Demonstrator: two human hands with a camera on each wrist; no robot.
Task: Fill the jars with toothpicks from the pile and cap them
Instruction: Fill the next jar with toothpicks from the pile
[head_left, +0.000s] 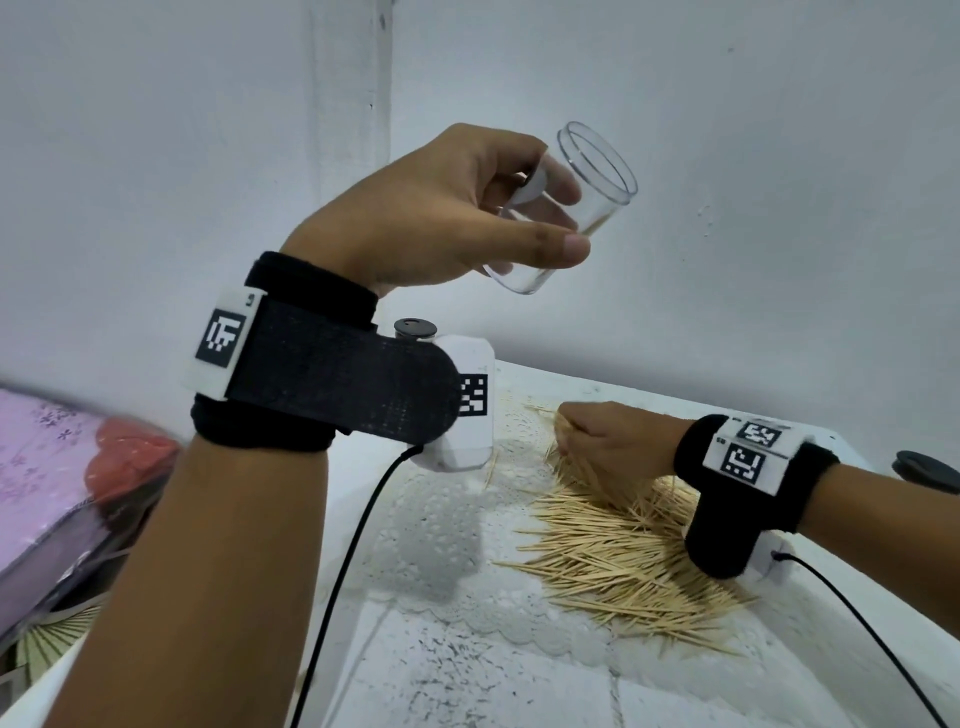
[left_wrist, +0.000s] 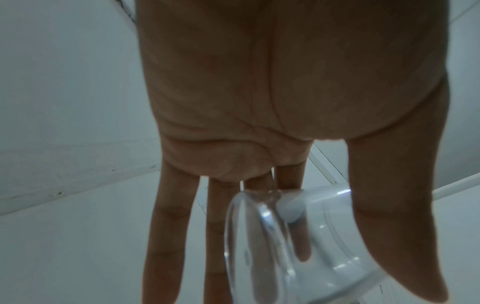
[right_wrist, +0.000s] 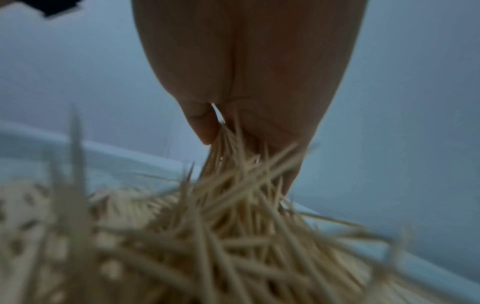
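Note:
My left hand (head_left: 467, 218) holds a clear empty jar (head_left: 587, 202) up in the air, tilted with its open mouth toward the upper right; thumb and fingers curl round its body. In the left wrist view the jar (left_wrist: 306, 242) shows between the thumb and the fingers. A large pile of wooden toothpicks (head_left: 623, 556) lies on the white table. My right hand (head_left: 608, 441) is down on the far end of the pile, fingers closed round a bunch of toothpicks (right_wrist: 233, 164). A black lid (head_left: 930, 470) lies at the table's right edge.
A second clear jar with a black cap (head_left: 415, 330) stands behind my left wrist, mostly hidden. The white table (head_left: 467, 675) has a lace mat (head_left: 447, 525) under the pile. Pink bedding (head_left: 47, 457) and a red item (head_left: 130, 462) lie off the table's left edge. A white wall rises behind.

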